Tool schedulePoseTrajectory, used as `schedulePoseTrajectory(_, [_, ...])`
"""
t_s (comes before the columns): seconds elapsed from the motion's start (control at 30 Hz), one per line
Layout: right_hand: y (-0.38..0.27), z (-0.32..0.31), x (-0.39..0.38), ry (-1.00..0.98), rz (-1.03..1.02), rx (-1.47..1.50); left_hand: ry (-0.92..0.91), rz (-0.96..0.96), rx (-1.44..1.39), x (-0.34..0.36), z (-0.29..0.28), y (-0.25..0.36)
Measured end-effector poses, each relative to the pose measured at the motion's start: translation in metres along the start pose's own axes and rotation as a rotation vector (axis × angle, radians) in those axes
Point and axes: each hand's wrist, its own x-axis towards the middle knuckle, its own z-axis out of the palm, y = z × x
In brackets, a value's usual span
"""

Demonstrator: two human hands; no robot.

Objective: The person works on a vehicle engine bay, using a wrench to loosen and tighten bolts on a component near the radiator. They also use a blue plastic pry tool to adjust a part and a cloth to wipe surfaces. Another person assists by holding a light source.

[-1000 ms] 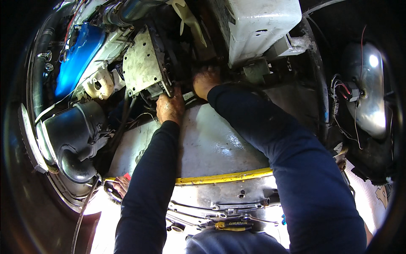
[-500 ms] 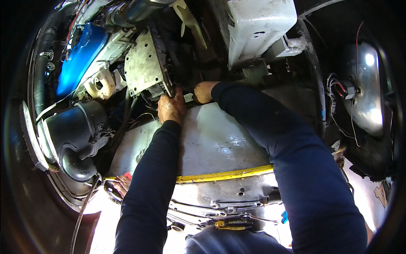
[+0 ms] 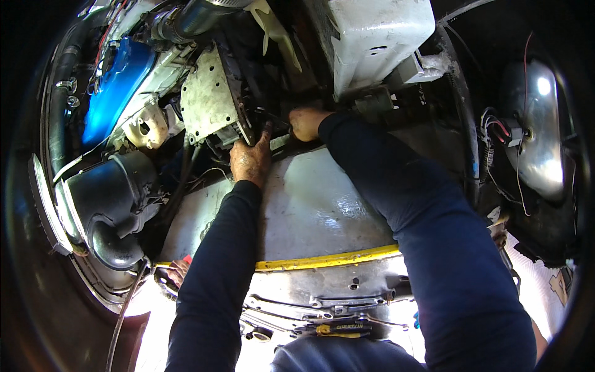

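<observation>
My left hand (image 3: 250,162) is closed at the lower edge of a pale metal plate with holes (image 3: 209,96). Its thumb points up and away from me, and the other fingers are mostly hidden by the parts. To the right of it, my right hand (image 3: 306,124) is bent into a fist in the dark gap beyond the grey panel (image 3: 291,204). Shadow covers its fingertips, and what it grips cannot be made out. Both forearms reach across the panel.
At left are a blue engine cover (image 3: 121,87) and a black ribbed housing (image 3: 111,192). A white metal box (image 3: 378,43) overhangs at the upper right; a silver tank (image 3: 536,133) stands farther right. Several wrenches (image 3: 291,310) lie nearest me. Another person's hand (image 3: 179,271) rests by the yellow edge (image 3: 328,258).
My right hand has shifted slightly away from me and to the right, and its wrist has turned. The left hand stays at the plate's lower edge, its thumb now raised more.
</observation>
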Motion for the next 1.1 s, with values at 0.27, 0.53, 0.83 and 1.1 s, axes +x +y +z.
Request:
schedulePoseTrajectory(0.27, [-0.001, 0.037, 0.022, 0.245, -0.007, -0.025, 0.015, -0.06, 0.058, -0.002, -0.001, 0.005])
schedulePoseTrajectory(0.53, [-0.013, 0.039, 0.033, 0.403, 0.247, 0.121, -0.046, -0.005, 0.103, 0.002, -0.001, -0.002])
schedulePoseTrajectory(0.83, [-0.004, 0.037, 0.038, 0.317, 0.251, 0.052, -0.002, -0.095, 0.063, -0.007, -0.006, 0.013])
schedulePoseTrajectory(1.1, [-0.026, 0.034, 0.023, 0.257, 0.221, -0.29, 0.033, -0.121, 0.086, -0.007, -0.003, 0.012])
